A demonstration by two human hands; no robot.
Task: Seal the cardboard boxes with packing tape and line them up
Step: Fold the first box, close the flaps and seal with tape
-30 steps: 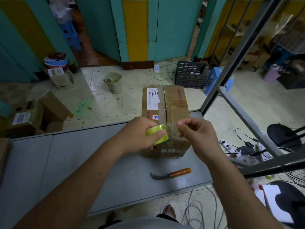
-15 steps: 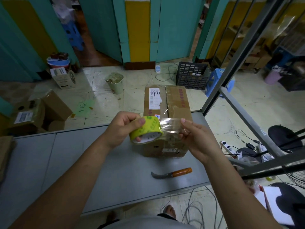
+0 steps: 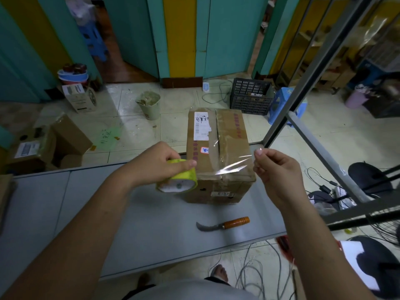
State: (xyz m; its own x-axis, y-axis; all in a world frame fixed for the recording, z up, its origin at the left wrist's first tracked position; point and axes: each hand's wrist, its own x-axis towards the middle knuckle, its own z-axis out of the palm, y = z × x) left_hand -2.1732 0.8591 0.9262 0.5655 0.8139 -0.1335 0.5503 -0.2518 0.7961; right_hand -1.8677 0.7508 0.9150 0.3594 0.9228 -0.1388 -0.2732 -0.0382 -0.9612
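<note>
The cardboard box (image 3: 218,152) sits at the far right of the worktop (image 3: 108,213), flaps shut, with a clear strip of tape (image 3: 231,167) stretched over its near top edge. The left hand (image 3: 160,163) grips the yellow tape roll (image 3: 177,180) left of the box and the right hand (image 3: 279,172) pinches the strip's free end out to the right, so this looks like the pull-a-length step. Next it probably needs laying flat on the seam and pressing down, then a cut with the knife (image 3: 225,225) lying nearer.
</note>
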